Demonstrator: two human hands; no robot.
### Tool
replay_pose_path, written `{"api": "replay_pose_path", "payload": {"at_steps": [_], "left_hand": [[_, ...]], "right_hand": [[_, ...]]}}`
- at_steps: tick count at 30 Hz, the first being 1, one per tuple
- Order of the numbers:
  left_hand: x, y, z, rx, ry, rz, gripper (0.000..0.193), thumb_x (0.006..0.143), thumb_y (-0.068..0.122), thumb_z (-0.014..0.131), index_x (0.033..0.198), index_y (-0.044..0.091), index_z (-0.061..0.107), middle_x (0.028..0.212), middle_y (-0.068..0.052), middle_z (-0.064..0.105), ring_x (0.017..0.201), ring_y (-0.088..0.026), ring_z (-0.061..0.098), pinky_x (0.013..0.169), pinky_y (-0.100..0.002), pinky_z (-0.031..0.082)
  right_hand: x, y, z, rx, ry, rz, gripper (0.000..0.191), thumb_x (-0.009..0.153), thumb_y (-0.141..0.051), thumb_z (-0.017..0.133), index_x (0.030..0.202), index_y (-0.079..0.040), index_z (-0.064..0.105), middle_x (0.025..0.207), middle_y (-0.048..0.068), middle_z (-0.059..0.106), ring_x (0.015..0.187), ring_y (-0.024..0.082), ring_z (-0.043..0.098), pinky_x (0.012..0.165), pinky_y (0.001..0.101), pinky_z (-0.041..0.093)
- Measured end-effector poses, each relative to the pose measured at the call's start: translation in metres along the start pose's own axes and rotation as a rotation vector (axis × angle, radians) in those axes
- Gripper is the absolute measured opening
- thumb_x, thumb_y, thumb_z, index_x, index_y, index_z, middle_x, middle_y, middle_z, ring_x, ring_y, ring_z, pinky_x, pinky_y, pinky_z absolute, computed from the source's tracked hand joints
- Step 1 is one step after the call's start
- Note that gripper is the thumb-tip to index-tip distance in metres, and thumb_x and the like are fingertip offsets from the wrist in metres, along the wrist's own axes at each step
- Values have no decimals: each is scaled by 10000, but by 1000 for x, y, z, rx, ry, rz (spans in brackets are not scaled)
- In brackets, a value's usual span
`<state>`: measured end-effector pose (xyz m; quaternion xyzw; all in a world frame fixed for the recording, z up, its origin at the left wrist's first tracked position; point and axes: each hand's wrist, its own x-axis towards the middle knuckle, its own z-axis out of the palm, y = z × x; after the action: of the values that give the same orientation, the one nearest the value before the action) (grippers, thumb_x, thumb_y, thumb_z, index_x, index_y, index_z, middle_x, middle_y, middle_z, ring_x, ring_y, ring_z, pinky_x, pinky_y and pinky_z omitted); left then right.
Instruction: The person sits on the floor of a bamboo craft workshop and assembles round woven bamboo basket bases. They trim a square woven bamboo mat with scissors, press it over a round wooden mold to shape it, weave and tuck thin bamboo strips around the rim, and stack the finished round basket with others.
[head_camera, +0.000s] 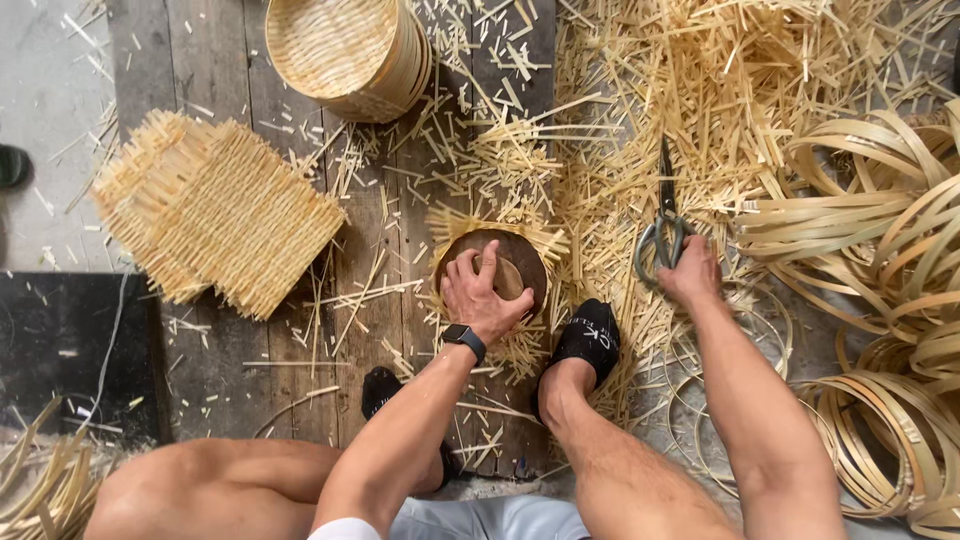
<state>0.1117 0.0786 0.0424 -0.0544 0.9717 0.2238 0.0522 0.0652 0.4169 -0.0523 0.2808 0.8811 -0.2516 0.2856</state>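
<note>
My left hand (480, 292) presses down on a round dark wooden form (520, 258), its fingers curled over a lighter knob at the form's centre. The form sits on a small woven bamboo mat (455, 222) whose loose strip ends stick out all round it. A black watch (465, 341) is on that wrist. My right hand (692, 270) reaches out to the right, and its fingers close on the handles of metal scissors (664, 212) lying on cut bamboo strips, blades pointing away from me.
A stack of square woven mats (220, 210) lies at the left and a round woven basket (345, 50) at the top. Coiled bamboo bands (880, 230) and hoops (880, 430) fill the right side. My feet in black socks (590, 335) rest on the plank floor among scraps.
</note>
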Motion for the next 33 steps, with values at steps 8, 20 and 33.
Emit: {"api": "replay_pose_path", "payload": {"at_steps": [8,20,33], "left_hand": [[43,-8,6,12,-25,157,983,660,541,860,1496,195,476,1274,-181,479,1147,-377,469,945,-541,426],[7,27,40,-155,82,-210,1224,610,553,920,1577,197,260,1443,-240,355,1291,-444,363,1057,-589,343],[14,18,29,-88,-96,-42,1192,586,476,922,1558,197,292,1425,-231,363,1233,-457,393,1042,-583,388]], "right_hand": [[-55,5,1,638,-424,30,527,653,-97,803,1135,-53,597,845,94,724,753,190,725,684,333,624],[-122,-18,52,-259,106,-436,658,884,-580,687,1138,17,571,1073,183,592,1040,348,578,882,493,506],[-63,-25,35,-557,502,-745,448,793,-484,657,903,-57,581,819,111,562,732,234,579,614,379,520]]}}
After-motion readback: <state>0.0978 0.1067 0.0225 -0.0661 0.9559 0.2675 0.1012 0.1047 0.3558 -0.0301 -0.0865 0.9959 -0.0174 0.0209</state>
